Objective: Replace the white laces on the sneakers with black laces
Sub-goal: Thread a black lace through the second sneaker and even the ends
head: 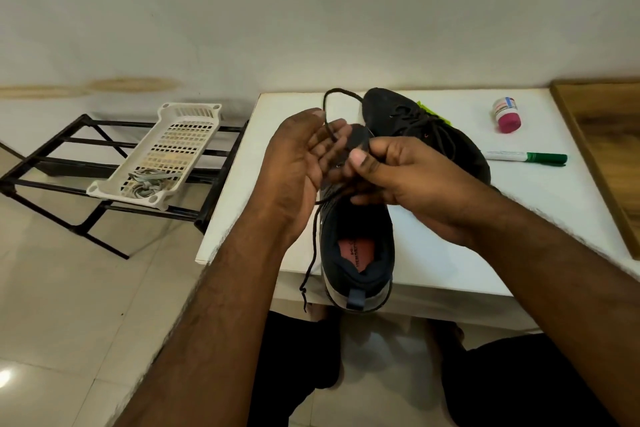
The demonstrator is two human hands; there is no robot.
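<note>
A black sneaker (358, 253) stands on the white table (450, 253), heel toward me, its red insole showing. A black lace (313, 246) runs from its eyelets; one end hangs over the table's front edge and a loop rises behind my hands. My left hand (298, 163) is over the sneaker's front, fingers curled, with the lace passing through them. My right hand (398, 180) pinches the lace at the eyelets beside the tongue. A second black sneaker (415, 128), laced in black, lies behind. The white laces (147, 184) lie in a white basket.
The white slotted basket (166, 149) sits on a black metal rack (69, 163) left of the table. A green marker (526, 158) and a small pink-capped bottle (506, 114) lie at the table's right. A wooden board (609, 156) borders the far right. My knees are below the table.
</note>
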